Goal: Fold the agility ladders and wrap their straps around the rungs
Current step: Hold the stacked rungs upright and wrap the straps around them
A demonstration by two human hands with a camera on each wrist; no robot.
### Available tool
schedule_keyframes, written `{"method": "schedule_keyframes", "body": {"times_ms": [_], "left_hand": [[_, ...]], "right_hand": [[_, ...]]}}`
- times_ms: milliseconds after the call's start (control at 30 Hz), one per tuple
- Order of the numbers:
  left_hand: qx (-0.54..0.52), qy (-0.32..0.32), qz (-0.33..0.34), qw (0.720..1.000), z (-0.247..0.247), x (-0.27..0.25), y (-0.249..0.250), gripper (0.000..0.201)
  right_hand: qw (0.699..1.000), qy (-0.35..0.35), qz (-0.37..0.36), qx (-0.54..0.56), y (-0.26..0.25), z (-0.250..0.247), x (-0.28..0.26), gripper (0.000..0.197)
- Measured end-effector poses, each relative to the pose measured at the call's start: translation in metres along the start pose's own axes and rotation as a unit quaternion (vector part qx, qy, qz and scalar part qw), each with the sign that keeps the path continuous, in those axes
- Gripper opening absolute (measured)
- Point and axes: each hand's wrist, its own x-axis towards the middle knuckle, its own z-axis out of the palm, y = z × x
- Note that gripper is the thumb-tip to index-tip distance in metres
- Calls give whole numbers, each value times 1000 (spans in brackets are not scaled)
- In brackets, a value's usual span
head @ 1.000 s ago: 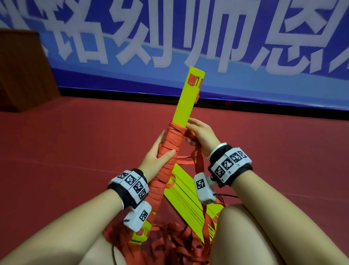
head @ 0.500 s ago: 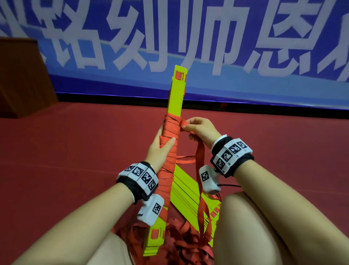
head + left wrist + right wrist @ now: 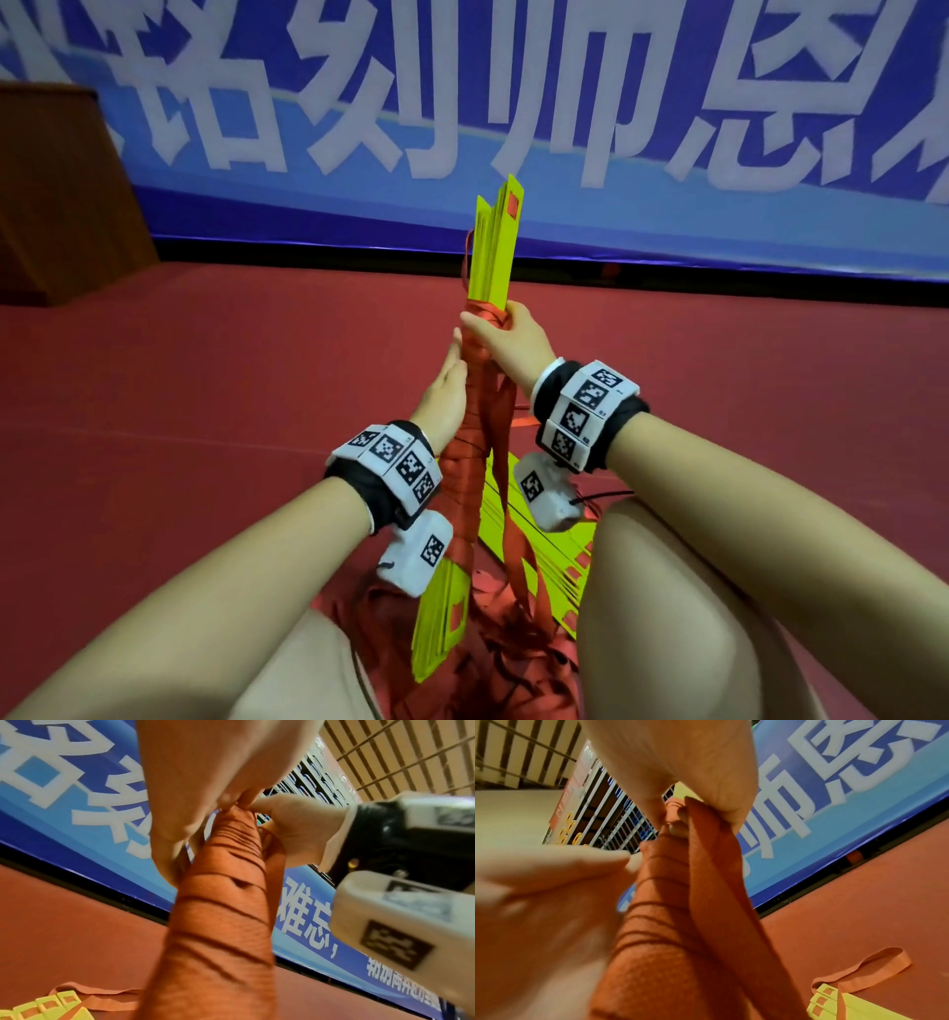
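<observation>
A bundle of yellow rungs (image 3: 495, 246) stands upright in front of me, its middle bound in red strap (image 3: 470, 462). My left hand (image 3: 444, 383) grips the wrapped part from the left, fingers pointing up along it. Just above, my right hand (image 3: 506, 336) pinches the strap against the top of the wrap. In the left wrist view the wrapped bundle (image 3: 218, 923) runs up between my left hand (image 3: 195, 780) and right hand (image 3: 295, 829). In the right wrist view a loose length of strap (image 3: 713, 862) hangs from my right hand (image 3: 693, 760).
More yellow rungs (image 3: 544, 555) and a tangle of loose red straps (image 3: 503, 658) lie on the red floor (image 3: 205, 385) between my knees (image 3: 667, 591). A blue banner (image 3: 616, 154) stands behind, and a brown wooden stand (image 3: 56, 195) is at far left.
The bundle has turned from leaning right to upright and edge-on. My right hand has come from the right side round onto the top of the wrap with the strap.
</observation>
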Motion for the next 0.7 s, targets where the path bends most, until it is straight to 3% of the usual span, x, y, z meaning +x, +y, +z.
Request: {"method": "schedule_keyframes", "body": {"times_ms": [100,200,267,333,433,600,700], "left_hand": [[-11,-35,-2,999,-5,-3,-1,55],[-39,-62,-4,997,-11,-5,-1,68],[-75,-72,0,995,-15,-8,3,69],[-93,-76,13,993,-16,-12,7,55],[-111,-63,36,991,-16,-14,10,52],[-74,-14,71,995,-12,-13,9,57],[-60,12,62,996,-10,-9,4,70]], "right_hand": [[1000,-10,-12,-26,3,-9,7,40],[996,-69,-26,58,-5,-19,0,20],[984,-116,-30,130,-11,-26,-6,20],[970,-154,-48,182,-19,-29,-13,23],[957,-171,-65,225,-26,-33,-19,30],[979,-135,-48,143,-18,-44,-14,10],[982,-143,-20,123,-10,-53,-13,18]]}}
